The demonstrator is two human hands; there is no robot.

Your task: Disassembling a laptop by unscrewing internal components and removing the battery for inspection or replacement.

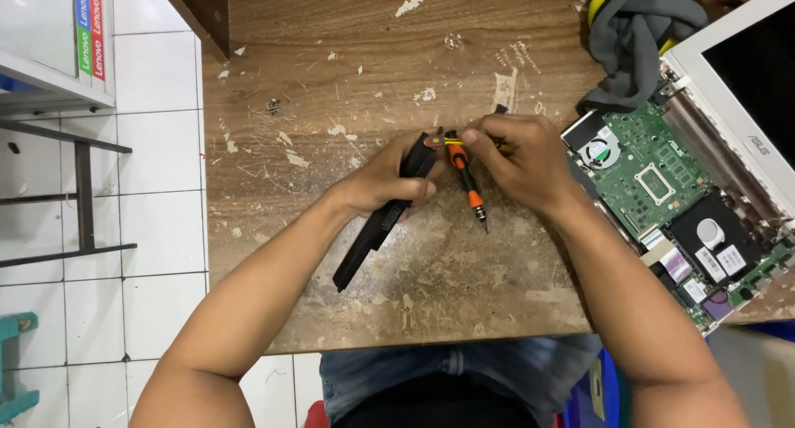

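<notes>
Left grip [389, 180] closed round black battery pack [373, 238] — right grip [517, 159] pinching orange screwdriver [465, 180] just beside it.

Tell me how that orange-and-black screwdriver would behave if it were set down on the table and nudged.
The screwdriver looks round-bodied, so it would probably roll on the flat wooden table. It seems slim and rigid, likely light. Its narrow metal tip might skid across the worn surface.
</notes>
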